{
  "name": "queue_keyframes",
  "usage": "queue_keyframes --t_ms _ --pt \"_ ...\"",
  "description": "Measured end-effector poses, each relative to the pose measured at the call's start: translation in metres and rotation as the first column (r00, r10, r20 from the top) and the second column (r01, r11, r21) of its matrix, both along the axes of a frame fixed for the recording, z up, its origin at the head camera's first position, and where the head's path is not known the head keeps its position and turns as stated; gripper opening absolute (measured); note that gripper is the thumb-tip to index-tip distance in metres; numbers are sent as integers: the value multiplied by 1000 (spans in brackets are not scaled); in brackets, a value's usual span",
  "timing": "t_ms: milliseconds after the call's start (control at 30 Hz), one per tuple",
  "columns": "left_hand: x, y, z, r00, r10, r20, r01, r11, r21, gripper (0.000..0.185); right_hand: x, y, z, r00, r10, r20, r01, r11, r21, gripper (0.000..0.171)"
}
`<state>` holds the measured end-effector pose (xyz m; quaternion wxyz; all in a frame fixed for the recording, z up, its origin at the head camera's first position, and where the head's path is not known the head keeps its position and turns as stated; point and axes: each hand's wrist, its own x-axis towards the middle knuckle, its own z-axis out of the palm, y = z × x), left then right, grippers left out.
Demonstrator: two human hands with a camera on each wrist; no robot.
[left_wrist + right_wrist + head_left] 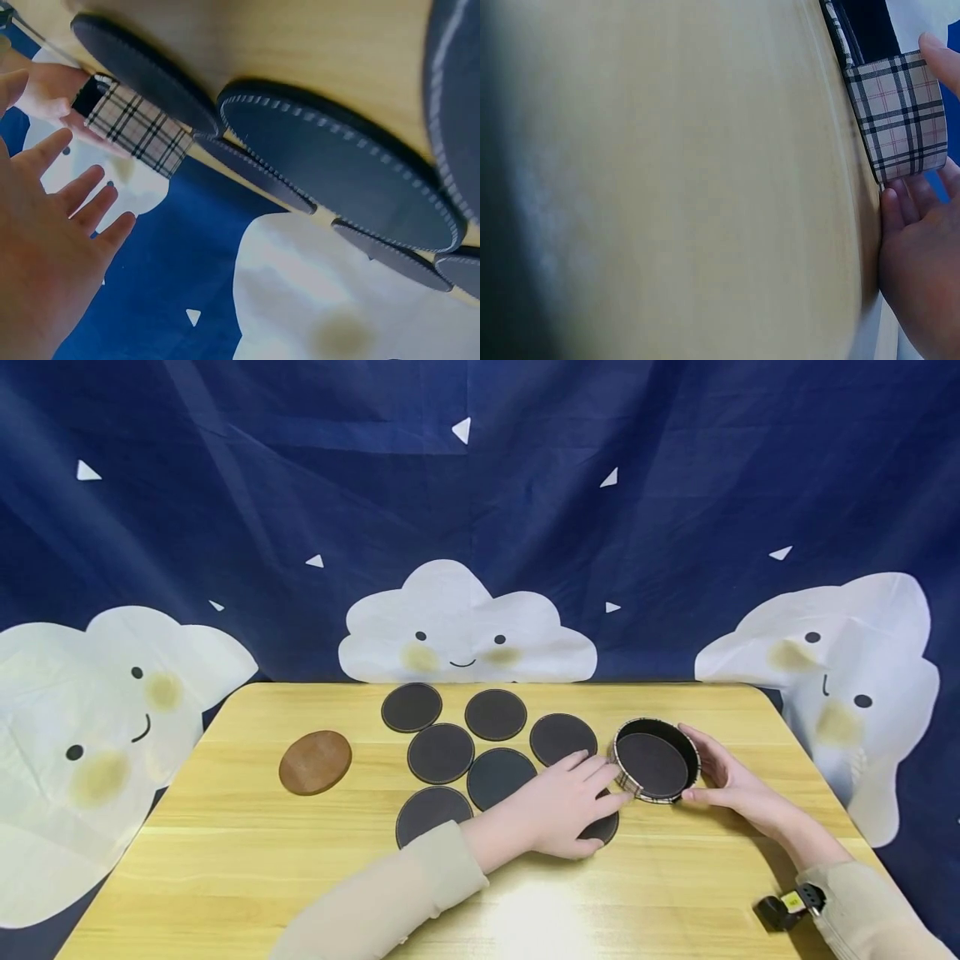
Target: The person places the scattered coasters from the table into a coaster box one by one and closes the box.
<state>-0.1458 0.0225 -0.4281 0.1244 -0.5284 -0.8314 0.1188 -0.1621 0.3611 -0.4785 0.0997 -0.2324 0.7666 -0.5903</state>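
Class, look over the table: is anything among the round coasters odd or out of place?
One stands out: the brown wooden coaster lies alone at the left, apart from the dark coasters clustered mid-table, and differs in colour. Another dark coaster is half hidden under the left hand. Nothing looks spilled or damaged.

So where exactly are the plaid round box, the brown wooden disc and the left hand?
plaid round box (628,783): head view, on its checked outer wall.
brown wooden disc (316,762): head view, middle of its top face.
left hand (566,806): head view, back of the hand.
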Motion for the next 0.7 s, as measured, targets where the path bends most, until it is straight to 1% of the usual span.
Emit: queue_keyframes --t_ms 167,333,567,700 --pt "4 -4 -8 1000 -9 6 9 1000 -24 66 0 0 0 1000 2 1 -2 1000 -2 95" --pt "6 -6 -14 1000 -9 17 9 999 -33 63 0 0 0 1000 -6 -1 6 1000 9 96" --pt "4 -4 -24 1000 -3 20 4 1000 -25 63 0 0 1 1000 -11 2 11 1000 13 96" --pt "1 -3 -26 999 10 35 -8 999 -37 65 1 -1 1 1000 -9 7 9 1000 13 96"
